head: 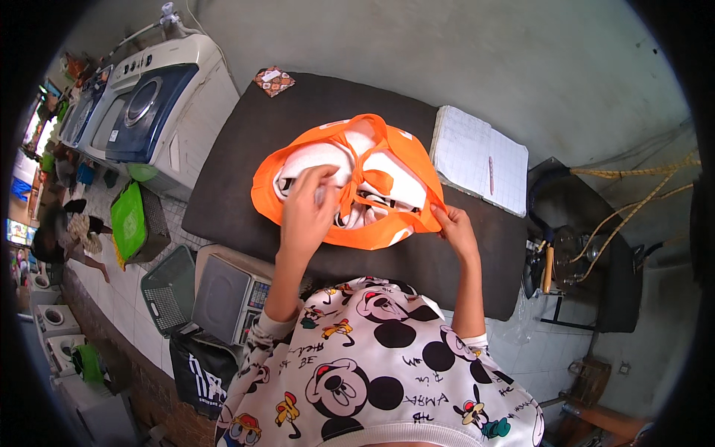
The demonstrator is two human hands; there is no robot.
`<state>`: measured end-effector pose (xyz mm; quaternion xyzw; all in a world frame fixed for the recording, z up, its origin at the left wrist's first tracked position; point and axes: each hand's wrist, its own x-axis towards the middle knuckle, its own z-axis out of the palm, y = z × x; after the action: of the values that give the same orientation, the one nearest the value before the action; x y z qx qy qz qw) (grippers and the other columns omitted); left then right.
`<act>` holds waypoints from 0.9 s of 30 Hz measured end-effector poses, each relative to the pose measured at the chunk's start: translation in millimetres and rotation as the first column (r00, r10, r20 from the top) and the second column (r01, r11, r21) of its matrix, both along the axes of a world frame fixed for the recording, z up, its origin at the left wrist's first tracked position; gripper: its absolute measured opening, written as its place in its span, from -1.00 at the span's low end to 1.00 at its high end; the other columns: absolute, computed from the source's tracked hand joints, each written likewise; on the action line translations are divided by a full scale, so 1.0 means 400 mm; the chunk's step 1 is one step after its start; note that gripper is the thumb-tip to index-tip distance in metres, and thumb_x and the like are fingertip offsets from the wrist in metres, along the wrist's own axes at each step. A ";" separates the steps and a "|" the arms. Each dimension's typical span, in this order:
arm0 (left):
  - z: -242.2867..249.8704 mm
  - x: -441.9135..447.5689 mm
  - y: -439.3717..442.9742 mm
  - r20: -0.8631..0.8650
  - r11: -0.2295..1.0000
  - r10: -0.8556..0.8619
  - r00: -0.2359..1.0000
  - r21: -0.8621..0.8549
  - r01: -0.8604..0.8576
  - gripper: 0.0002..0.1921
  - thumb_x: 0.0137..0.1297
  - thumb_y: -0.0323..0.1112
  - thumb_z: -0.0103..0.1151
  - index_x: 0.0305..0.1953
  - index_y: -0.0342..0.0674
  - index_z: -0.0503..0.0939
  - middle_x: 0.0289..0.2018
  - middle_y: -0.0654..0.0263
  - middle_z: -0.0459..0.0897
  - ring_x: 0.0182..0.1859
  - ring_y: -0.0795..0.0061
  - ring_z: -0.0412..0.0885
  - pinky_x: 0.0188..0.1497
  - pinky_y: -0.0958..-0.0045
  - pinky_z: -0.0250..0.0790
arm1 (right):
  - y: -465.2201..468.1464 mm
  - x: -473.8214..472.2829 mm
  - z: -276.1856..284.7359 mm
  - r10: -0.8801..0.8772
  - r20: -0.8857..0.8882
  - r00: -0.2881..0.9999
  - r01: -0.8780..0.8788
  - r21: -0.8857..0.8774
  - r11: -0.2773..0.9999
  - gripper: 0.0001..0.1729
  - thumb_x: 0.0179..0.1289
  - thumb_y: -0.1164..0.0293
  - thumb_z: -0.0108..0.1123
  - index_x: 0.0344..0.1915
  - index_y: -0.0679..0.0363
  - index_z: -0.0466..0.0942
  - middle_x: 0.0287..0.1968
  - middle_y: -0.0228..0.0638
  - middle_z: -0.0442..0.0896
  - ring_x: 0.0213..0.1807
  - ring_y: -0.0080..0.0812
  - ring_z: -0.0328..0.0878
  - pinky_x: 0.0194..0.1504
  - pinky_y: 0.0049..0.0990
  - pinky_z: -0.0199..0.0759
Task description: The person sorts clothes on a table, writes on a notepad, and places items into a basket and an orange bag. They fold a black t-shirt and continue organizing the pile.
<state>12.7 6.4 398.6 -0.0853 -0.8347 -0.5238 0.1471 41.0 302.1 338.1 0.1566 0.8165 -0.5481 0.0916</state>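
An orange fabric bag lies on a dark padded table, its handles tied together in a knot over the top. White cloth and some black-and-white patterned cloth fill it and show between the handles. My left hand is over the bag's left part with curled fingers; whether it grips anything cannot be told. At the bag's right corner, the fingers of my right hand pinch the orange edge.
An open notebook with a pen lies at the table's right. A patterned packet rests at the far left corner. Beside the table stand a digital scale, a plastic basket and a washing machine. Another person is far left.
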 end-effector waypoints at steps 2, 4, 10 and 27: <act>0.006 -0.042 0.017 0.208 0.989 -0.124 0.970 0.108 0.103 -0.76 0.31 -0.48 0.02 -0.01 -0.35 0.49 -0.17 0.15 0.59 -0.16 0.44 0.57 -0.10 0.50 0.39 | -0.005 -0.015 0.033 -0.017 -0.098 0.995 0.030 0.136 0.990 -0.66 0.29 0.18 0.17 -0.43 0.26 0.52 -0.65 -0.48 0.43 -0.65 -0.61 0.26 -0.57 -0.53 0.18; 0.001 -0.074 0.025 0.346 0.942 -0.276 0.897 0.282 0.182 -0.74 0.35 -0.46 -0.01 0.03 -0.38 0.46 -0.15 0.18 0.59 -0.15 0.54 0.55 -0.09 0.56 0.38 | -0.026 -0.025 0.084 -0.071 -0.265 0.962 0.168 0.364 0.916 -0.70 0.25 0.24 0.22 -0.36 0.29 0.50 -0.58 -0.42 0.46 -0.58 -0.55 0.30 -0.52 -0.48 0.24; -0.026 -0.107 0.061 0.309 0.722 -0.585 0.750 0.620 0.308 -0.63 0.38 -0.48 -0.03 0.17 -0.47 0.32 -0.06 0.22 0.56 -0.04 0.61 0.50 0.06 0.59 0.33 | -0.184 -0.020 0.266 -0.061 -0.840 0.539 0.291 0.118 0.949 -0.86 0.20 0.55 0.22 -0.23 0.31 0.48 -0.36 -0.34 0.52 -0.37 -0.55 0.42 -0.31 -0.59 0.32; -0.063 -0.094 0.106 0.090 0.887 -0.288 0.953 0.400 0.230 -0.71 0.23 -0.54 0.17 -0.02 -0.39 0.47 -0.22 0.30 0.50 -0.16 0.60 0.51 -0.08 0.58 0.42 | -0.266 -0.136 0.172 0.043 -0.366 0.930 -0.105 -0.152 0.983 -0.78 0.18 0.50 0.22 -0.20 0.40 0.50 -0.37 -0.26 0.65 -0.37 -0.60 0.62 -0.34 -0.62 0.51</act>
<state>-25.0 48.7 373.2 -0.1268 -0.7050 -0.6973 0.0275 -13.5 195.8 406.8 0.0139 0.7753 -0.6308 -0.0262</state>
